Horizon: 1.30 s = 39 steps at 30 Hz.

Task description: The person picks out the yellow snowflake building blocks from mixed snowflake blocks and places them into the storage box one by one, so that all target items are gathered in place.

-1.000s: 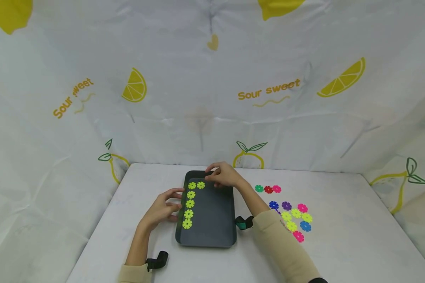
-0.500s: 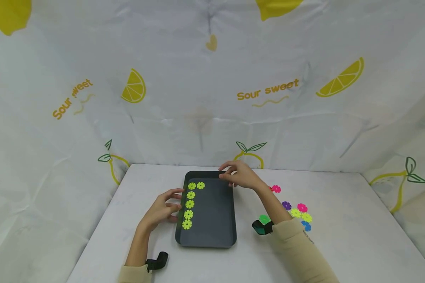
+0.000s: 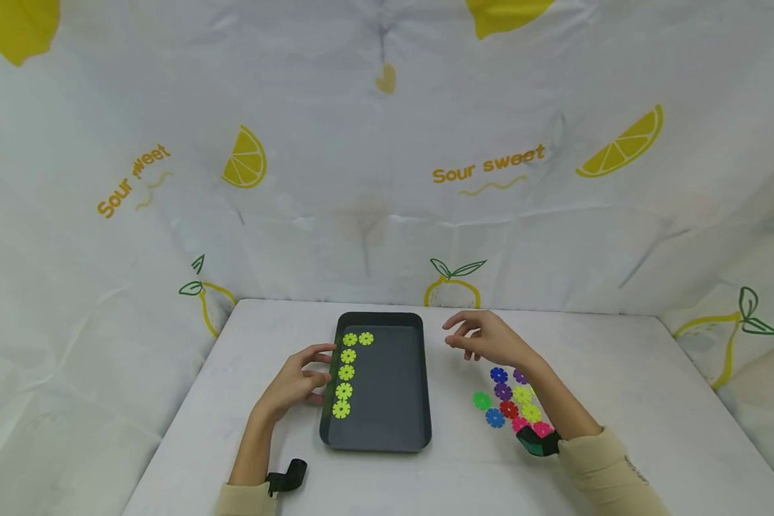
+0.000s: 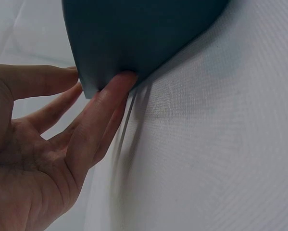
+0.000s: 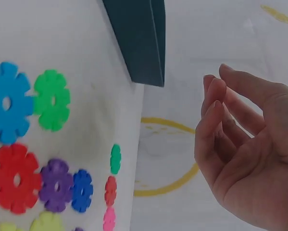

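Left hand (image 3: pixel 290 383): fingers and thumb spread loosely, fingertips touching the outer left edge of the dark tray (image 3: pixel 387 401) about midway along. A black device (image 3: pixel 288 476) is fixed at that wrist. The tray lies flat on the white table (image 3: pixel 438 487), its far end near the table's far edge. Six yellow flower-shaped pieces (image 3: pixel 346 373) lie in it: five in a column along the left edge, the sixth beside the farthest one, near the far left corner.

Right hand (image 3: pixel 486 340): raised beyond the tray's right edge, near its far right corner — fingers loosely bent, thumb tip apart from them, grasping nothing. The two hands are well apart. Below it, right of the tray, loose coloured pieces (image 3: pixel 509 409) lie clustered; the right wrist view shows a green piece (image 5: pixel 116 159), a red and a pink in a row near the table's far edge.
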{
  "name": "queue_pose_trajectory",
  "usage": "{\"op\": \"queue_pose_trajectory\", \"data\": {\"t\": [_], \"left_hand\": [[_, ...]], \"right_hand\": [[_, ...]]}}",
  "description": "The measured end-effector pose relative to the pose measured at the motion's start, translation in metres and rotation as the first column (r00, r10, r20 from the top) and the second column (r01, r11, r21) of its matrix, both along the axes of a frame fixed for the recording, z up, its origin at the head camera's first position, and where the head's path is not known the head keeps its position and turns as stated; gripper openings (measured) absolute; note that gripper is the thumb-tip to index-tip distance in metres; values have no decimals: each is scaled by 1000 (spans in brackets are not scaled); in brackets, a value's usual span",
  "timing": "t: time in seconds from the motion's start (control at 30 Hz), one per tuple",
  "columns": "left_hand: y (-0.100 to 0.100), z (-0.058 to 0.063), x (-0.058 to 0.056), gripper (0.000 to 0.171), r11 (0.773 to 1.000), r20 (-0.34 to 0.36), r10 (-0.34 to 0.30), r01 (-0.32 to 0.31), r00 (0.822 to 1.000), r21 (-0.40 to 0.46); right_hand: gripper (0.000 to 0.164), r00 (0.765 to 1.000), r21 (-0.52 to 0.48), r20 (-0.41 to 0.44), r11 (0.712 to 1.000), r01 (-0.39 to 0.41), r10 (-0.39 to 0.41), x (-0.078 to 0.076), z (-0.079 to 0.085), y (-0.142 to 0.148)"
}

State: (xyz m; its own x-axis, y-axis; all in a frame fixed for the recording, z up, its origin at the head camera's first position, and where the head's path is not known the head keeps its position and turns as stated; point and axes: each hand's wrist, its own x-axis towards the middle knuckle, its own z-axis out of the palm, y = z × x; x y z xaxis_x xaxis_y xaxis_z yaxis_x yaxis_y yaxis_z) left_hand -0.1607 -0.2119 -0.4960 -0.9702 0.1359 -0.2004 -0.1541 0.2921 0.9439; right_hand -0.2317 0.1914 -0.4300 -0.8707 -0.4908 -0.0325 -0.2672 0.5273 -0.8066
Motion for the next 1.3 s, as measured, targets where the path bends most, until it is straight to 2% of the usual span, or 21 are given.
{"op": "queue_pose_trajectory", "data": {"t": [0.23,0.37,0.5,0.7,1.07,1.3], "left_hand": [[0,-1,0,63,1000,-1,-1,1,1000,-3],[0,-1,0,63,1000,-1,-2,2,1000,-9],[1,-1,0,63,1000,-3,1,-1,1000,-14],[1,-2,1,63,1000,-5,4,-4,1000,-14],[0,-2,0,63,1000,-10,2,-2,1000,-10],[0,-2,-1,63,1000,-9,1,-1,1000,-12]], "right_hand": [[36,1000,82,-10,996,-25,26,16,-12,41],[33,998,92,-12,994,-60,61,25,-20,63],[30,996,83,15,993,-87,86,32,-27,83],[33,995,117,72,990,-74,65,38,-38,107],[30,996,168,82,985,-37,23,40,-56,128],[28,997,170,64,985,-43,33,37,-59,130]]}}
